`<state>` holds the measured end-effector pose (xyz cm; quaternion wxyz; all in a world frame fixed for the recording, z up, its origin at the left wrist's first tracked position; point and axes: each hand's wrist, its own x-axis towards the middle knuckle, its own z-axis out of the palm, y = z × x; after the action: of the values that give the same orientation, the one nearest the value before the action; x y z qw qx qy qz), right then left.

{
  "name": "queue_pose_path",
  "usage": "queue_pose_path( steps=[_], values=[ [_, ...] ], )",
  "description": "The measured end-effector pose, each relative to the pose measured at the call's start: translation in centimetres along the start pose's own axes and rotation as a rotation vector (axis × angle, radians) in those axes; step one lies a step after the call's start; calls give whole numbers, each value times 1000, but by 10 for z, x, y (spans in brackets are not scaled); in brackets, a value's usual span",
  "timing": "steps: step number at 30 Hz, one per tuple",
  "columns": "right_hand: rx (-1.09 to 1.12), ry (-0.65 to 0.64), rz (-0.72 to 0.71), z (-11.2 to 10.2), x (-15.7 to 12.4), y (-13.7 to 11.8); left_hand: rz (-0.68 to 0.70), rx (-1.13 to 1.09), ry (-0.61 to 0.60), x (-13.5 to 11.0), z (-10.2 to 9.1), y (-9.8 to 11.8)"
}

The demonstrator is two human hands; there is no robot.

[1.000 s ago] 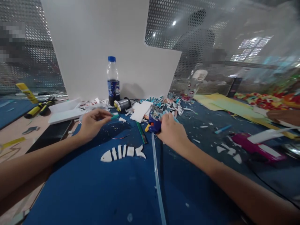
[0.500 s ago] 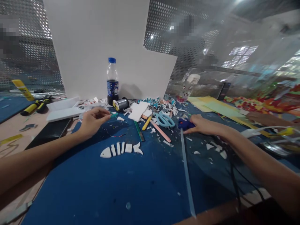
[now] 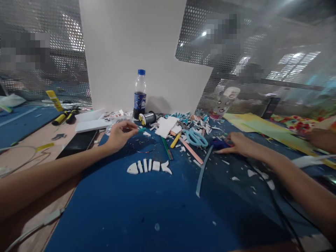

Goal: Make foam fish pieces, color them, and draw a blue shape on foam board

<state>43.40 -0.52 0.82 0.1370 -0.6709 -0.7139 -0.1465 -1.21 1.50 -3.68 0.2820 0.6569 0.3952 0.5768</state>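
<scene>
My left hand (image 3: 122,134) pinches a small green piece (image 3: 142,129) between thumb and fingertips, above the blue mat. At the right, my right hand (image 3: 237,143) is closed on a dark blue tape measure (image 3: 218,144), partly hidden by the fingers. Its pale blade (image 3: 203,173) sticks out toward me and ends on the mat. Between the hands lies a white fish shape (image 3: 132,168) cut into several separate pieces, laid in a row. Light blue scissors (image 3: 196,137) rest on the scraps close to the tape measure.
Behind the scraps stand a cola bottle (image 3: 140,94) and a wire spool (image 3: 147,119). A yellow-handled tool (image 3: 175,140), a pink strip (image 3: 191,151) and a green strip (image 3: 167,148) lie mid-mat. Another person's hand (image 3: 321,140) is at far right. Black cables (image 3: 273,196) run beside my right forearm.
The tape measure's blade has become much shorter, and its end has drawn back from the mat's near edge. My view has swung left. My left hand still pinches the green piece.
</scene>
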Motion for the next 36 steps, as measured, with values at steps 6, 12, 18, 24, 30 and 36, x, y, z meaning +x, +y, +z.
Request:
queue_pose_path(
  steps=[6, 12, 18, 24, 30, 36],
  values=[
    [-34, -219, 14, -29, 4, -43, -15, -38, -10, 1, 1, 1],
    [255, -264, -168, -49, -3, -158, -24, -76, -11, 2, 1, -1],
    [741, -404, -218, -30, 8, -241, -35, -112, -3, 3, -1, -2],
    [943, -483, -295, -1, 21, -270, -33, -125, 1, 5, -2, -1],
    [946, -458, -268, 7, 22, -278, -36, -149, 1, 6, -2, 0],
    [709, -299, -131, 2, 40, -250, -50, -158, 20, 7, -1, -3]
  ],
)
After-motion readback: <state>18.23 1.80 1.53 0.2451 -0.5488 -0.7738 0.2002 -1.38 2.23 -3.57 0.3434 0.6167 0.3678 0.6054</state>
